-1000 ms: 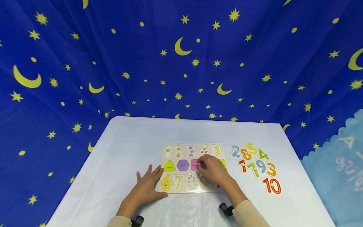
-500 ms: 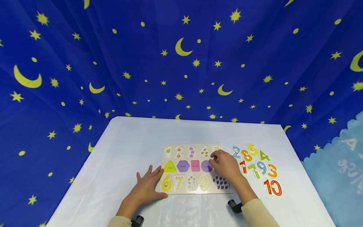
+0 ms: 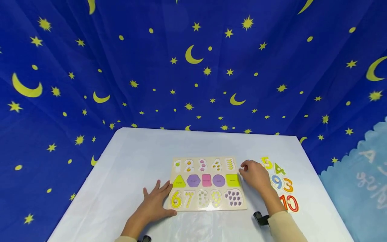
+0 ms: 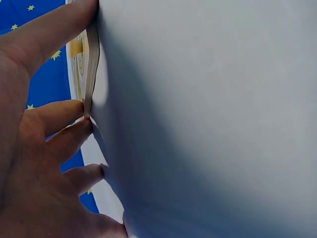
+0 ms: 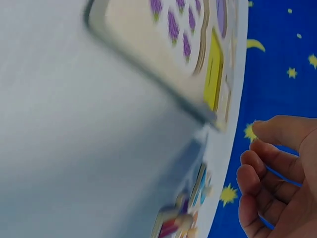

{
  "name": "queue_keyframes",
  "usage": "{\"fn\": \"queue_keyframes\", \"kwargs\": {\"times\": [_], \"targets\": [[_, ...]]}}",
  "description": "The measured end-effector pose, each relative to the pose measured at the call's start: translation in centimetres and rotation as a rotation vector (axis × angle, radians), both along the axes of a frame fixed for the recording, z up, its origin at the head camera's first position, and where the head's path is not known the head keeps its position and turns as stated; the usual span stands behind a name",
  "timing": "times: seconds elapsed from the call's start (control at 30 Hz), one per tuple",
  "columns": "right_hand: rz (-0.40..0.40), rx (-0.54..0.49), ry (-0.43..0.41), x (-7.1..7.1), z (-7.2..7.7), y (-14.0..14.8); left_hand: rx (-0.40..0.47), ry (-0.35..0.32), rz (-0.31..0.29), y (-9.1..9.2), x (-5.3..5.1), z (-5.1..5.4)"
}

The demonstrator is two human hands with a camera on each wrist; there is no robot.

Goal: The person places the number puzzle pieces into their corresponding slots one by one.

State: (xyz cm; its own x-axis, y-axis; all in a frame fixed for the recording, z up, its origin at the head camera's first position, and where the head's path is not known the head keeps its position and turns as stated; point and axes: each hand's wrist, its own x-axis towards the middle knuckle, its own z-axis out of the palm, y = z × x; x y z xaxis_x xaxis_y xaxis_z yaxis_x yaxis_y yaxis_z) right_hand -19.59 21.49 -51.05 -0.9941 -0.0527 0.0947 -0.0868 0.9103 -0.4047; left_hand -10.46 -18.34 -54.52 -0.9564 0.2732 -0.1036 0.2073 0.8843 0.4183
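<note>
Cream rectangular number-puzzle board (image 3: 196, 205) is lying flat on the white-covered surface (image 3: 145, 148), right in front of the person, and only one number slot looks filled: the yellow number 6 piece (image 3: 176, 199), bottom left. The other slots show just their little printed pictures. The middle row is coloured shapes, from a yellow-green triangle (image 3: 179, 181) to a yellow-green square (image 3: 232, 180).

Left hand (image 3: 152, 204) is spread wide at the board's left edge, thumb down by the near corner. I'd call that steadying, not grabbing. Right hand (image 3: 257, 176) hangs just past the board's right edge, fingers loosely bent, only a narrow gap at thumb and index, and I can't see anything in that grip.

Beyond it there's a loose bunch: yellow number 5 piece (image 3: 267, 162), green number 4 piece (image 3: 279, 169), blue number 9 piece (image 3: 278, 183), orange number 3 piece (image 3: 288, 185), red number 10 piece (image 3: 292, 203) partly behind the forearm. Can't tell what else that hand is blocking.

My read: they're between placements, going for another number. Next move probably wants a pinch on one piece, then lining its outline up with the matching slot.
</note>
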Motion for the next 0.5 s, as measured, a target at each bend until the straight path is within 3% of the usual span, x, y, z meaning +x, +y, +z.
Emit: {"fn": "queue_keyframes", "kwargs": {"times": [0.5], "targets": [[-0.077, -0.002, -0.027, -2.1, -0.4, 3.9, 0.019, 0.027, -0.015, -0.1, -0.1, -0.3]]}}
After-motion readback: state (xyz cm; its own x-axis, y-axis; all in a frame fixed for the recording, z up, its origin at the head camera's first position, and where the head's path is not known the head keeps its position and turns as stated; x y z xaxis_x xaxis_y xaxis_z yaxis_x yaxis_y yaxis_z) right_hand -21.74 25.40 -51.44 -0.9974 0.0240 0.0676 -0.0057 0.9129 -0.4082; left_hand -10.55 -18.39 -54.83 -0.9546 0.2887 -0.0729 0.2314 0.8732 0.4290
